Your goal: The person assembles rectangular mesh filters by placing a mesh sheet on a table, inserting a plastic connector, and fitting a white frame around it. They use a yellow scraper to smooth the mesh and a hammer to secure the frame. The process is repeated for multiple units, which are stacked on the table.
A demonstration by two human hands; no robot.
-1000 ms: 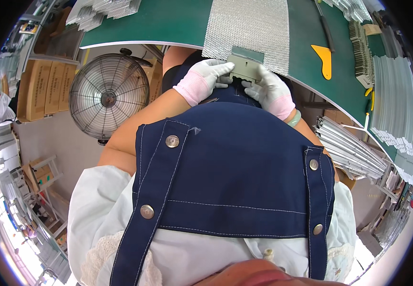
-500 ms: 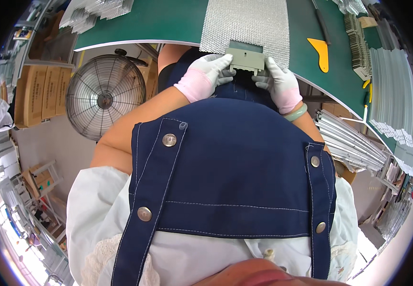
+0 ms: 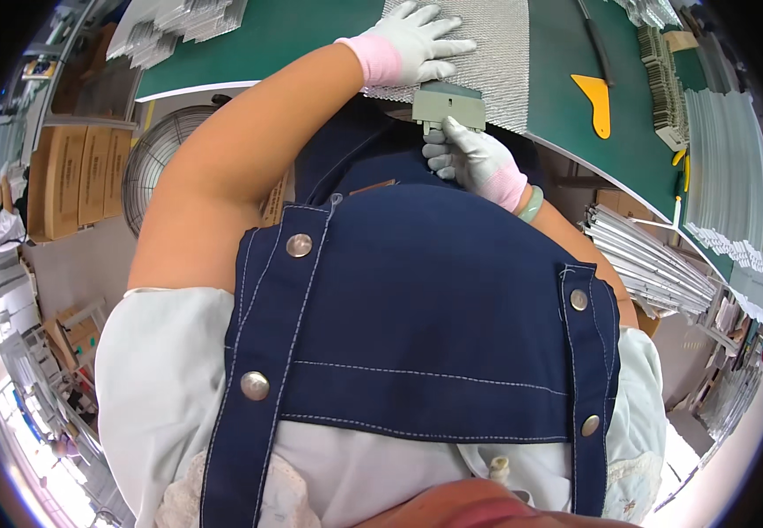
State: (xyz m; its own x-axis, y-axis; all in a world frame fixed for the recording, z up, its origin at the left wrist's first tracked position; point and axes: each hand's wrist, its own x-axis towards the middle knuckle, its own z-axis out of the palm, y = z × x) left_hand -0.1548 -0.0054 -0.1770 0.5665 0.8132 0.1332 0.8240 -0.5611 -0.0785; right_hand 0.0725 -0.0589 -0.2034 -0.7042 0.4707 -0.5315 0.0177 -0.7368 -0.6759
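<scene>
My left hand [image 3: 406,46], in a white glove with a pink cuff, lies with fingers spread on a silvery, textured mesh sheet [image 3: 498,53]. The sheet rests on the green tabletop [image 3: 302,44] and reaches its near edge. There, a grey-green rectangular plastic piece [image 3: 449,109] sits at the end of the sheet. My right hand [image 3: 480,165], gloved alike, pinches this piece from below, thumb on its near face and fingers curled under. Whether the piece is attached to the sheet, I cannot tell.
A yellow scraper [image 3: 594,106] and a dark-handled tool [image 3: 594,44] lie right of the sheet. Stacked grey-green pieces [image 3: 663,92] and a pile of thin strips [image 3: 729,167] stand farther right. Folded mesh [image 3: 192,19] is at the far left; a fan [image 3: 166,158] stands below.
My left hand has let go of the plastic piece and moved up and left onto the mesh, fingers spreading. My right hand has shifted left beneath the piece, still gripping it.
</scene>
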